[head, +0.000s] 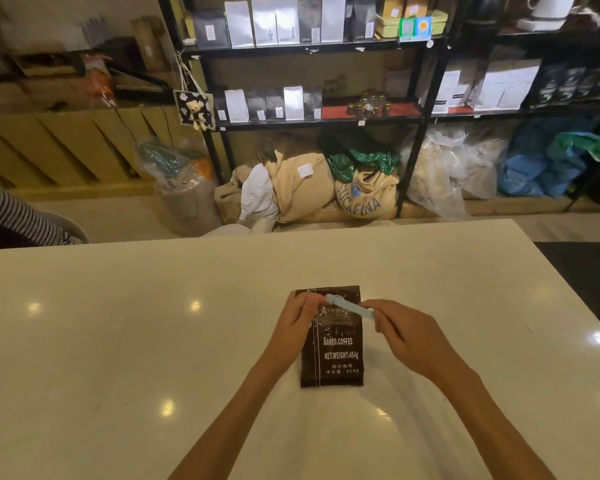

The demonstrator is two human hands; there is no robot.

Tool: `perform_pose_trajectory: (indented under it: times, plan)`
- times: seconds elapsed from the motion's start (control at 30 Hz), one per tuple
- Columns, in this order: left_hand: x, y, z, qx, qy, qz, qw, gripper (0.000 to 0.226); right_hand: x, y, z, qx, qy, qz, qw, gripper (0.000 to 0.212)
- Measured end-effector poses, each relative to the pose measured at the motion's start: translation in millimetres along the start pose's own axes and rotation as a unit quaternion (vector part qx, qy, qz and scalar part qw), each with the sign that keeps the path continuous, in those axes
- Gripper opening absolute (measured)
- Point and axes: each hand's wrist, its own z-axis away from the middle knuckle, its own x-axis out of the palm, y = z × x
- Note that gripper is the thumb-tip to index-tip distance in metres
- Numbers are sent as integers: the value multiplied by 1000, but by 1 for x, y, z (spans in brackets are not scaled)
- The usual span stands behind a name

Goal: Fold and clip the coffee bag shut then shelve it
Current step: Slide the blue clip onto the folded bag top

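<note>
1. On the cream countertop (118,341), near its middle, a dark brown coffee bag (333,355) lies flat on its back, printed side up, with its top end pointing away from the person and toward the shelves
2. Lying flat gives the bag a firm surface to be creased against, which is likely why it is not standing
3. Both hands meet over the upper part of the bag, holding a pale blue bag clip (350,307) between them; the clip lies slanted across the bag, just below its top edge
4. The left hand (297,318) is curled narrow around the clip's left end, by the bag's left edge, fingers pinched in
5. The right hand (406,332) is closed on the clip's right end, fingertips gathered tight, so each hand holds one end of the same clip
6. Whether the clip is being opened or already grips the bag's folded top cannot be told, since the fingers hide both ends
7. The top of the bag looks flat and short, so the fold may be made, but this is a judgement
8. The black metal shelving (312,51) beyond the counter, well apart from the bag, holds rows of silver, white and black coffee bags, so there is where this one should go once clipped
</note>
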Motion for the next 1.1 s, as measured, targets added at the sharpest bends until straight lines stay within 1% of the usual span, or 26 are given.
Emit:
perform_pose_trajectory:
  times: [0.03, 0.1, 0.17, 0.23, 0.3, 0.37, 0.43, 0.53, 0.6, 0.67, 0.73, 0.77, 0.87, 0.9, 0.93, 1.03, 1.1]
  plan:
    - [-1, 1, 1, -4, -1, 9, 1000, 30, 3, -8, -4, -17, -6, 7, 1000, 46]
    - [-4, 2, 2, -14, -2, 9, 1000, 28, 10, -15, -8, -40, -16, -10, 999, 50]
    - [-8, 7, 4, -24, -15, 12, 1000, 27, 16, -20, -11, -36, -21, -27, 999, 57]
    - [-11, 10, 5, -36, -29, 18, 999, 26, 23, -21, -13, -48, 19, -28, 998, 63]
    - [-15, 10, 6, -41, -30, 22, 998, 25, 27, -20, -12, -56, 40, -46, 997, 62]
    - [-17, 9, 7, -42, -32, 28, 998, 25, 28, -18, -10, -44, 29, -93, 994, 54]
    - [-18, 9, 7, -45, -41, 28, 998, 28, 23, -20, -8, -20, 9, -148, 989, 39]
    - [-19, 9, 6, -46, -43, 29, 998, 29, 15, -26, -5, 9, -35, -227, 973, 33]
    - [-18, 9, 5, -46, -29, 28, 998, 27, 11, -26, -3, 23, -73, -245, 967, 29]
    - [-17, 7, 4, -50, -15, 22, 998, 30, 4, -23, 1, 43, -79, -244, 966, 21]
    - [-16, 6, 3, -39, -20, 17, 999, 33, -5, -19, 6, 66, -45, -263, 961, 14]
    - [-16, 6, 3, -28, -27, 7, 999, 32, -10, -15, 10, 72, -18, -272, 960, 16]
    - [-19, 3, 3, -3, -33, 11, 999, 13, -33, 8, 23, 120, 70, -268, 953, 16]
    - [-20, 2, 4, 3, -25, 25, 999, 17, -40, 19, 27, 140, 86, -255, 953, 16]
    - [-21, 0, 5, 5, -13, 47, 999, 27, -44, 29, 29, 158, 86, -240, 954, 17]
    - [-19, 2, 8, -22, 0, 95, 995, 60, -42, 37, 19, 166, 17, -218, 962, 15]
    - [-15, 3, 8, -43, -3, 125, 991, 68, -30, 28, 3, 138, -32, -207, 968, 12]
